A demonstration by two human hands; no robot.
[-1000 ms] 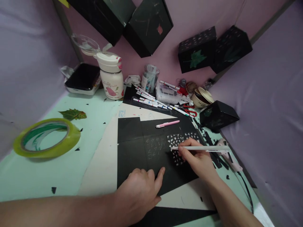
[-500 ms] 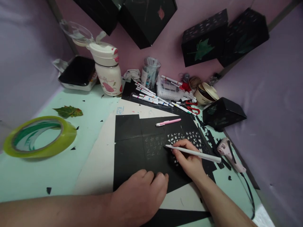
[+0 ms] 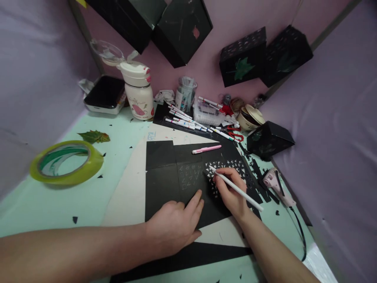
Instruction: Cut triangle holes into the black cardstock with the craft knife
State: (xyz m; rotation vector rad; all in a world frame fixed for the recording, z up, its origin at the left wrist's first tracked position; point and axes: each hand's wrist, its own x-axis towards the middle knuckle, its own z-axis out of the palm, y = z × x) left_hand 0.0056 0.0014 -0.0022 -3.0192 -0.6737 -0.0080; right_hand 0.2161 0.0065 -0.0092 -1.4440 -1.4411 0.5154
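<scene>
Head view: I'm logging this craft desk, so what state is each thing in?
Left hand: flat, pressing the black card.
Right hand: gripping the white pen.
White pen: tilted, tip on the card.
Black card: lying flat, partly cut with small triangles.
Pink pen: lying loose on the card.
Bottle: upright, lid flipped open.
Tape roll: lying flat.

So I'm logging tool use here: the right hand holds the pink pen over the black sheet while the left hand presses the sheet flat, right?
Not quite. The right hand holds a white pen-like tool, its tip at the cut-out triangles on the black sheet. The pink pen lies untouched farther up the sheet. The left hand does press the sheet flat, as the head view shows.
</scene>
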